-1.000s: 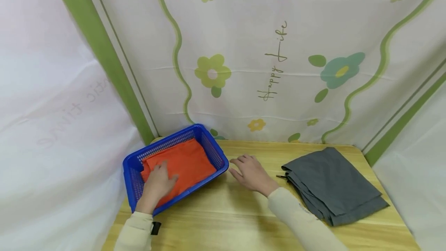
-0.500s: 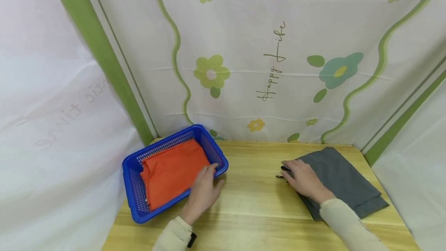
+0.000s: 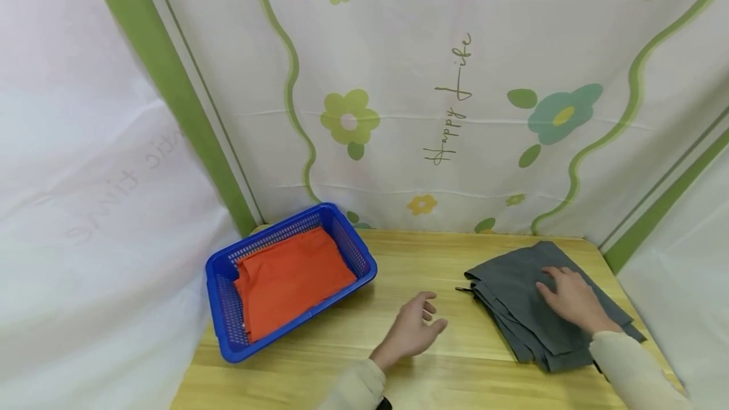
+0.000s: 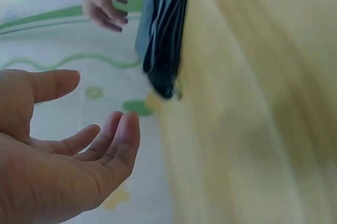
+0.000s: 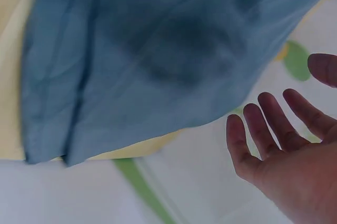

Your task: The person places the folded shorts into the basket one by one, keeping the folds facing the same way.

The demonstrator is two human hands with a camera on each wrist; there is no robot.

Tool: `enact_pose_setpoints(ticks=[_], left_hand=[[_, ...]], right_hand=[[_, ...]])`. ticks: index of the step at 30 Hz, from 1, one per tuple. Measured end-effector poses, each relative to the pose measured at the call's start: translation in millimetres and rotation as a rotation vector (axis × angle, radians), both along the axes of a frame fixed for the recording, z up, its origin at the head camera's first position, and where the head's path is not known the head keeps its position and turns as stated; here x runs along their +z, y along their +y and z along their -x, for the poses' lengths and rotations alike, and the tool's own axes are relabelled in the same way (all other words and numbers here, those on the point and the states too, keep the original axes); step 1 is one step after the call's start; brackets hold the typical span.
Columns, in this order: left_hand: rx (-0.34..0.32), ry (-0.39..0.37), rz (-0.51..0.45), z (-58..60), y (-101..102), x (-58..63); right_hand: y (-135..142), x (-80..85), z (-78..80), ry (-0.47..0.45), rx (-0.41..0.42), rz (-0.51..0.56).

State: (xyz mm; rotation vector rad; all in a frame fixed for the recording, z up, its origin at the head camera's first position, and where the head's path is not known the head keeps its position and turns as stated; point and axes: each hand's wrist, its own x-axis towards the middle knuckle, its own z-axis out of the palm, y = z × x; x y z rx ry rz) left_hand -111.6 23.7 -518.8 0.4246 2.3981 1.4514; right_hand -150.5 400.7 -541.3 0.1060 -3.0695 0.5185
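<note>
A folded dark grey cloth piece (image 3: pixel 535 302) lies at the right of the table, a short dark cord tip (image 3: pixel 464 289) poking out at its left corner. Over it hovers my right hand (image 3: pixel 575 299), fingers spread and relaxed, holding nothing; its shadow falls on the fabric in the right wrist view. My left hand (image 3: pixel 409 331) hangs above the table between basket and grey cloth, its fingers loosely bent around nothing. In the left wrist view the stacked folded layers (image 4: pixel 167 29) of the grey cloth show edge-on. Folded orange cloth (image 3: pixel 296 280) lies inside the blue basket (image 3: pixel 364 264).
The blue perforated basket stands at the left back of the wooden table (image 3: pixel 444 372). A white curtain (image 3: pixel 398 81) with printed flowers hangs right behind the table's back edge. More white curtain encloses both sides.
My left hand has left the basket and moved right to mid-table. The right hand has passed from beside the basket, over the grey cloth's left corner, to above its middle.
</note>
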Motion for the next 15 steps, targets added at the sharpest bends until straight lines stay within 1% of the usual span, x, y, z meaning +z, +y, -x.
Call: enact_pose_setpoints(ticks=[3,7,11,15], left_hand=[[-0.028,-0.086,-0.034,-0.4,18,-5.9],[-0.068,-0.123,-0.015,-2.5,41,-11.6],[-0.105,-0.081,0.052,-4.8,62,-17.6],[-0.127,-0.027,0.153,-5.3,81,-24.2]], right_hand=[[20,-2.6,2.0,-0.024,-0.036,0.007],[42,-7.7,3.6,-0.070,-0.091,-0.001],[59,-14.2,5.1,-0.110,-0.131,-0.003],[73,-20.5,7.0,-0.143,-0.138,-0.006]])
